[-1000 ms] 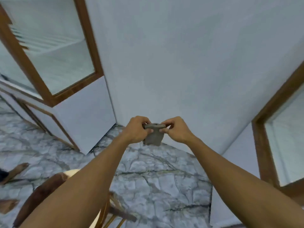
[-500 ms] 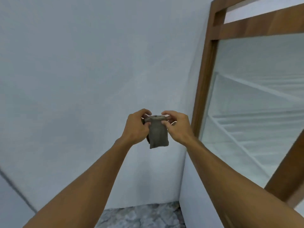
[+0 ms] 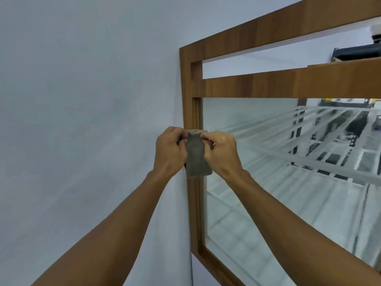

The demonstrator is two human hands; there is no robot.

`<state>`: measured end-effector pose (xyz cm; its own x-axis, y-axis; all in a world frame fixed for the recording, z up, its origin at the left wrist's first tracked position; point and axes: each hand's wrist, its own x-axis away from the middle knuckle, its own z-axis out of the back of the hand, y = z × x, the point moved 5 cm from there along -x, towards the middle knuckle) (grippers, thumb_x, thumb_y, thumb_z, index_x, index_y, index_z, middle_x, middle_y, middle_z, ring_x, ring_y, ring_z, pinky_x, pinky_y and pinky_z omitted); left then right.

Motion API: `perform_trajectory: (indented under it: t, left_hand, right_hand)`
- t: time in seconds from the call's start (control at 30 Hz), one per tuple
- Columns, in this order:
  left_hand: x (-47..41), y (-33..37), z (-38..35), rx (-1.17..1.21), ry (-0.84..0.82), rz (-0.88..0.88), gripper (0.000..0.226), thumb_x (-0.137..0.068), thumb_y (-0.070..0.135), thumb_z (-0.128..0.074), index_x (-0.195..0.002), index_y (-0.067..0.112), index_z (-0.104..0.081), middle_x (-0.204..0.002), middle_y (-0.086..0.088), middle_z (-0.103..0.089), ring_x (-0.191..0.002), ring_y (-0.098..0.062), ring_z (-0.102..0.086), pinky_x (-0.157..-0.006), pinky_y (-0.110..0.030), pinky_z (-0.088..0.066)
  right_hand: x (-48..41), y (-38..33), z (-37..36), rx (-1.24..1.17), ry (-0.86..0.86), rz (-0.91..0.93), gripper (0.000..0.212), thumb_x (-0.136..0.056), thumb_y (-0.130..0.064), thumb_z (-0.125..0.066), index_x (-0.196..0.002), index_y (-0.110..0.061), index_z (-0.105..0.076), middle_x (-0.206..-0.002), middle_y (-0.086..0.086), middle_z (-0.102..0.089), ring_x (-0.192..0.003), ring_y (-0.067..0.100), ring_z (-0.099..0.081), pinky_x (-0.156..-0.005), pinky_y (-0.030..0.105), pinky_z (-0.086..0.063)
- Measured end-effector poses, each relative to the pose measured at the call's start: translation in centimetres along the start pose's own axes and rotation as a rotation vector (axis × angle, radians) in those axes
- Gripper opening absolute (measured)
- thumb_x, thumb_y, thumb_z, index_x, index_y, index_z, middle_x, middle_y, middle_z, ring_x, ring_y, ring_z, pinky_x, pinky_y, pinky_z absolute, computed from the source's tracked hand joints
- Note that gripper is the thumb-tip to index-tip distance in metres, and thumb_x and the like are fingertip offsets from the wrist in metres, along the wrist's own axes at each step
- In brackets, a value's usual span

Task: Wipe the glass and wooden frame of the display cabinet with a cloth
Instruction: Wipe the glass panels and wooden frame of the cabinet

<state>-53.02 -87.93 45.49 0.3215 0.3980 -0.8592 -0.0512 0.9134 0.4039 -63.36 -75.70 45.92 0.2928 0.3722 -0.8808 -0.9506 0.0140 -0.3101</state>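
A person holds a folded grey cloth (image 3: 197,156) upright, its long axis vertical, in front of the left post of the display cabinet's wooden frame (image 3: 188,96), beside the glass (image 3: 257,182). Both forearms reach forward and upward, wrists close together. The left hand (image 3: 169,152) and right hand (image 3: 221,152) pinch the cloth's upper edge from either side, fingers curled, the lower end hanging free.
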Motion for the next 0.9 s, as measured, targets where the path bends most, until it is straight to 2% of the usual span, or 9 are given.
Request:
perform_trajectory:
  t: [0.1,0.2,0.27,0.4,0.53,0.6,0.67,0.77,0.9]
  left_hand:
    - [-3.6,-0.2,-3.0,0.064,0.074,-0.073,0.014,-0.094,-0.004,-0.061,-0.097,0.008,-0.068,-0.111,-0.001,-0.056,-0.094,-0.009,-0.056,-0.082,-0.021,-0.057]
    - [-4.1,0.1,-5.4,0.046,0.234,-0.159,0.019,-0.094,0.002,-0.065,-0.113,0.005,-0.066,-0.124,-0.013,-0.053,-0.115,-0.023,-0.053,-0.095,-0.029,-0.054]
    - [-3.4,0.2,-7.9,0.11,0.189,-0.277,0.036,-0.096,0.004,-0.066,-0.132,0.001,-0.061,-0.134,-0.018,-0.055,-0.128,-0.027,-0.05,-0.107,-0.038,-0.049]
    - [-3.0,-0.6,-11.7,0.202,0.082,-0.336,0.064,-0.102,0.006,-0.058,-0.158,0.002,-0.028,-0.165,-0.013,-0.032,-0.157,-0.027,-0.026,-0.128,-0.046,-0.025]
    - [-3.4,0.0,-13.9,0.182,0.061,-0.4,0.066,-0.105,0.016,-0.045,-0.162,0.007,-0.013,-0.171,-0.019,-0.012,-0.16,-0.033,-0.01,-0.129,-0.055,-0.012]
    - [-3.8,-0.1,-14.4,0.218,0.099,-0.395,0.061,-0.107,0.025,-0.033,-0.162,0.011,-0.012,-0.171,-0.021,-0.01,-0.16,-0.036,-0.008,-0.129,-0.055,-0.007]
    - [-4.1,-0.2,-14.4,0.272,0.144,-0.308,0.061,-0.106,0.028,-0.03,-0.162,0.01,-0.015,-0.17,-0.022,-0.012,-0.16,-0.037,-0.008,-0.129,-0.055,-0.006]
    - [-3.6,2.8,-14.3,0.295,0.136,-0.231,0.062,-0.104,0.027,-0.031,-0.162,0.009,-0.018,-0.17,-0.023,-0.011,-0.16,-0.037,-0.005,-0.129,-0.055,-0.003]
    - [-1.8,5.6,-14.5,0.261,0.073,-0.552,0.059,-0.107,0.033,-0.031,-0.162,0.014,-0.018,-0.17,-0.016,-0.008,-0.16,-0.031,-0.002,-0.129,-0.052,-0.005]
  right_hand:
    - [-2.7,1.2,-0.2,0.149,0.114,0.018,0.016,-0.088,0.004,-0.065,-0.096,0.0,-0.078,-0.081,0.015,-0.074,-0.068,0.029,-0.067,-0.068,0.037,-0.061]
    - [-5.0,2.0,-0.1,0.162,0.186,-0.019,0.016,-0.094,-0.001,-0.064,-0.103,0.0,-0.077,-0.085,0.015,-0.075,-0.073,0.028,-0.069,-0.072,0.034,-0.061]
    - [-6.0,1.6,0.0,0.165,0.212,-0.008,0.016,-0.095,-0.003,-0.065,-0.105,-0.002,-0.077,-0.089,0.013,-0.076,-0.076,0.024,-0.071,-0.075,0.021,-0.055]
    - [-6.7,0.8,0.2,0.194,0.305,0.114,0.015,-0.093,-0.001,-0.068,-0.104,-0.002,-0.078,-0.089,0.012,-0.077,-0.073,0.02,-0.072,-0.074,0.019,-0.056]
    - [-4.5,1.7,1.4,0.351,0.405,0.239,0.017,-0.09,-0.001,-0.069,-0.105,-0.001,-0.077,-0.116,0.017,-0.072,-0.092,0.024,-0.07,-0.076,0.026,-0.06]
    - [-2.1,2.3,2.6,0.515,0.469,0.308,0.02,-0.086,0.004,-0.068,-0.102,-0.003,-0.079,-0.121,0.018,-0.072,-0.109,0.029,-0.064,-0.086,0.03,-0.056]
    - [0.2,2.6,3.7,0.7,0.508,0.338,0.025,-0.089,0.007,-0.064,-0.104,-0.004,-0.08,-0.128,0.019,-0.07,-0.129,0.036,-0.054,-0.101,0.044,-0.054]
    - [1.7,3.2,5.0,0.978,0.495,0.256,0.035,-0.095,-0.001,-0.06,-0.126,-0.009,-0.073,-0.146,0.02,-0.055,-0.143,0.045,-0.036,-0.118,0.064,-0.032]
    - [1.8,4.1,5.8,1.185,0.391,0.108,0.046,-0.106,-0.025,-0.046,-0.15,-0.013,-0.051,-0.16,0.021,-0.037,-0.15,0.044,-0.026,-0.127,0.055,-0.003]
